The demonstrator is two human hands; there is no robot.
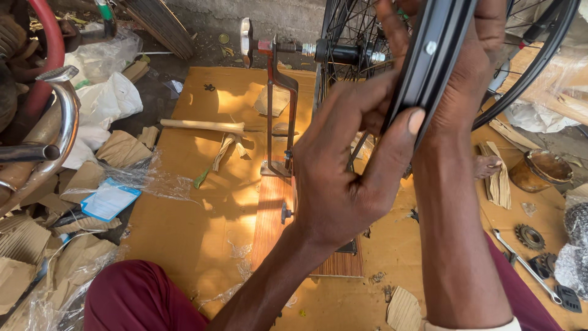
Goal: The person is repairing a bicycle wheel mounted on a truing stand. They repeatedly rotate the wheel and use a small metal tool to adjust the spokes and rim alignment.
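Hands meet on the black wheel rim [432,58], which stands upright on a truing stand [283,110], its hub [343,53] sitting on the stand's axle. Left hand [349,165] holds a narrow grip: thumb pressed flat against the rim's inner face, fingers curled beside it, seemingly pinching something small at the rim, though what it pinches cannot be told. Right hand [471,79] wraps around the rim from the far side, fingers over the top edge, its grip closed on the rim. Spokes [352,24] fan out from the hub behind the hands. The stand rests on a wooden board [272,227] laid on brown cardboard [184,208] spread on the ground. A wooden-handled tool [202,125] lies left of the stand. At the right edge, well apart from the hands, lie a sprocket [530,236] and a spanner [527,266], with a small brown bowl [542,168] beyond them.
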